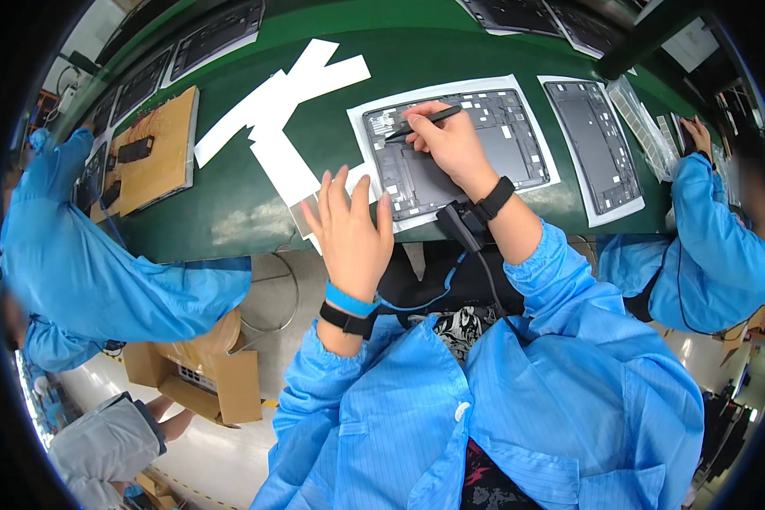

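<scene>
My right hand (pixel 450 144) grips a slim black pointed tool (pixel 446 114), shaped like a pen or tweezers. Its tip points down at the upper left part of a dark tablet housing (pixel 501 153), which lies on a white sheet (pixel 551 166) on the green table. My left hand (pixel 351 234) is spread with nothing in it, at the table's near edge by the housing's lower left corner. Beneath and beyond its fingers lie white paper strips (pixel 285 166), overlapping one another. A small black box with a cable (pixel 461 225) sits at the table edge below my right wrist.
Another dark housing (pixel 599 144) rests on white backing to the right, beside clear plastic strips (pixel 642 123). A wooden board (pixel 157 153) lies at left. Co-workers in blue smocks (pixel 85 246) sit on both sides. An open cardboard box (pixel 200 374) stands on the floor.
</scene>
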Demonstrator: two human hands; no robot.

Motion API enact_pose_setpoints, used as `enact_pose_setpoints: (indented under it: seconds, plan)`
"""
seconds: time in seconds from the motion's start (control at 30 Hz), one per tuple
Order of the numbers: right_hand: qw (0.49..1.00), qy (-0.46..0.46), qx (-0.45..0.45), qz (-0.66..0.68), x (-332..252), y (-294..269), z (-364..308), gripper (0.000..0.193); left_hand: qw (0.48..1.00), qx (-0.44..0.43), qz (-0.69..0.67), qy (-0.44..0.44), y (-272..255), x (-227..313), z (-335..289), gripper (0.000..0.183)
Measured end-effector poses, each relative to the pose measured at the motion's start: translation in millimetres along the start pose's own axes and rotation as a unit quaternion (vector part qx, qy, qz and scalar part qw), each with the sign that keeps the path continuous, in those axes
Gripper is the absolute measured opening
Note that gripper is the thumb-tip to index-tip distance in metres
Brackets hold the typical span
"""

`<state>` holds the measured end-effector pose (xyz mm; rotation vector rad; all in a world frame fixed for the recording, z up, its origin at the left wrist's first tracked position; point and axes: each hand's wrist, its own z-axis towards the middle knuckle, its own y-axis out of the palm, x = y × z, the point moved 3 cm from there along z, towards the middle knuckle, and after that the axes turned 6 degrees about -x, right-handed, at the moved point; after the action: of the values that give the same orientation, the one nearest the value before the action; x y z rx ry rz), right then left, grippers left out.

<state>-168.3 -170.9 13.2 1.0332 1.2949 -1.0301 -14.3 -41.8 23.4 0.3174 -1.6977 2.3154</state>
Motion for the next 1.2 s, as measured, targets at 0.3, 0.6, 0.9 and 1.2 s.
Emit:
enact_pose_setpoints:
  seconds: [0.3, 0.6, 0.9, 1.2]
  plan:
    - [0.998, -0.038, -0.015, -0.049, 5, 2, 1, 0.017, 1.0, -0.029, 0.003, 0.002, 29, 2, 35, 0.044]
    - [0.997, -0.033, -0.028, -0.064, 6, 3, 3, 0.013, 0.999, -0.05, -0.008, -0.001, 28, 2, 36, 0.048]
    - [0.996, -0.023, -0.021, -0.081, 6, 3, 4, 0.014, 0.998, -0.023, 0.055, 0.025, 27, 17, 42, 0.054]
    - [0.997, 0.014, -0.07, 0.013, -15, 6, -42, 0.017, 0.999, -0.035, -0.017, -0.027, -13, 7, -25, 0.058]
